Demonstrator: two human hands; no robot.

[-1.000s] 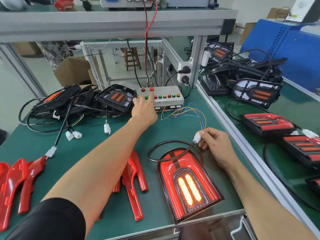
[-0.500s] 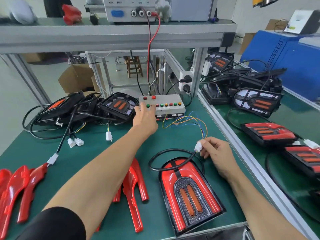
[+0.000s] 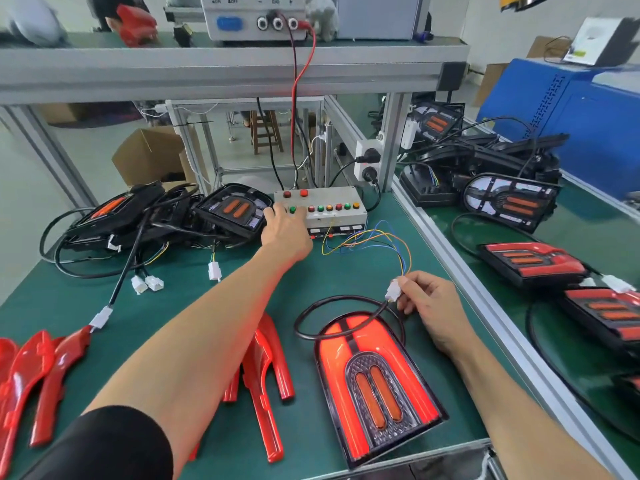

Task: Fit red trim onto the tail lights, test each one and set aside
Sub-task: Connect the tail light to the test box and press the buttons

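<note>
Left hand (image 3: 285, 230) seemingly presses the test box (image 3: 341, 216) with straight fingers; right hand (image 3: 429, 306) pinches the connector (image 3: 393, 292); tail light (image 3: 375, 382) glows.

Power supply (image 3: 256, 19) front: "GND", "+", "−" legible.

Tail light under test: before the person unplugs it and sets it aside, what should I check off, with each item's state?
1. Tail light red outer band lit: ok.
2. Two amber centre bars lit: not ok, dark now.
3. White connector pinched in right hand: ok.
4. Left hand on test box buttons: ok; which button, cannot tell.
5. Red trim seated all round: cannot tell.
</note>
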